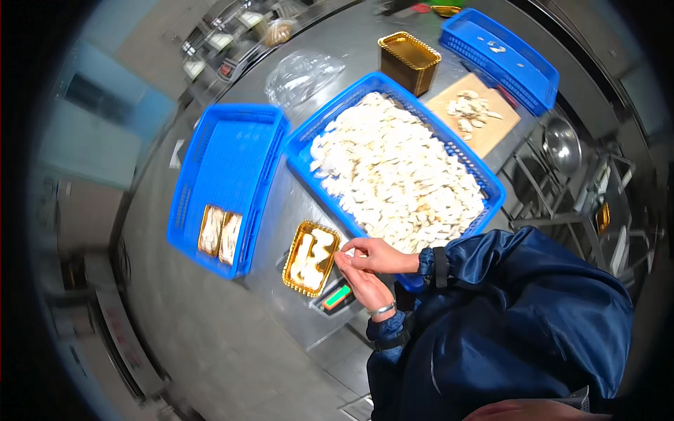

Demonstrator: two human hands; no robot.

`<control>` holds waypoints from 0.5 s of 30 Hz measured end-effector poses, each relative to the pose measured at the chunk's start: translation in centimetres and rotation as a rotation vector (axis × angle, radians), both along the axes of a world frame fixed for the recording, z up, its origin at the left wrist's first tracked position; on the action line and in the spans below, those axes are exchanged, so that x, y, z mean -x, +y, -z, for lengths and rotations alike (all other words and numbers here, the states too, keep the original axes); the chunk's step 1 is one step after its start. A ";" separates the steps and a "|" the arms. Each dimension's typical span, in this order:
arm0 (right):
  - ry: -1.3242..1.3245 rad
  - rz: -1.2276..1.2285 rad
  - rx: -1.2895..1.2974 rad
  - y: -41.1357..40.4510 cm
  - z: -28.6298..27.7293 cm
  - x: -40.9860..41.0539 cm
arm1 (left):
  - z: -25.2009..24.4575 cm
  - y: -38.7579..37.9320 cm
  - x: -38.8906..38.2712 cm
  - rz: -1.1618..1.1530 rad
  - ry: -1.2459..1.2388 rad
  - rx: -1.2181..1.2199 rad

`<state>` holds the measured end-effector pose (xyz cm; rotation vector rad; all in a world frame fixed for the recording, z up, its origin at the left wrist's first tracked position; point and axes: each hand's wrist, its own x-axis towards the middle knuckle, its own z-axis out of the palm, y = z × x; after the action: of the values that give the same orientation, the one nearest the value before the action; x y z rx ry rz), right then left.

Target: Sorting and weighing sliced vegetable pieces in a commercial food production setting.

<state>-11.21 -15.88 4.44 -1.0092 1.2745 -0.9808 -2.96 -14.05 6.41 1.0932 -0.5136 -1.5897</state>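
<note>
My left hand (pixel 369 290), with a silver bracelet at the wrist, is held just below my right hand (pixel 383 256). Their fingertips meet beside a gold plastic tray (pixel 285 279). A small white slice (pixel 349 252) shows at the fingers of my right hand; what lies in my left palm is hidden. The tray holds several pale mushroom slices (pixel 311 259) and rests on a digital scale (pixel 318 305) with a lit green display (pixel 337 297). Beyond my hands, a large blue plastic crate (pixel 337 202) is heaped with sliced white mushrooms (pixel 400 173).
At left, a blue crate (pixel 231 152) holds two filled gold trays (pixel 211 230). Stacked gold trays (pixel 408 66), a cutting board (pixel 492 129) with slices and another blue crate (pixel 505 63) stand farther back. A clear plastic bag (pixel 303 76) lies on the steel table (pixel 274 210).
</note>
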 end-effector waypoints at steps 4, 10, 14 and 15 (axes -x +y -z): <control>-0.363 0.180 -0.188 1.7 -0.5 7.2 | 0.3 1.1 5.6 0.231 0.036 -0.067; -0.521 0.337 -0.352 3.6 1.1 21.6 | 1.1 1.6 15.5 0.463 -0.082 -0.045; -0.549 0.586 -0.292 2.7 1.5 37.7 | 2.1 2.0 21.3 0.631 -0.066 -0.100; -0.402 0.727 -0.226 1.7 -0.6 42.1 | 2.2 1.9 22.4 0.634 -0.041 -0.144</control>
<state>-53.30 -14.16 5.01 -0.1305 1.3835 -1.4563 -25.35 -12.10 4.21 1.1341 -0.8406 -2.1821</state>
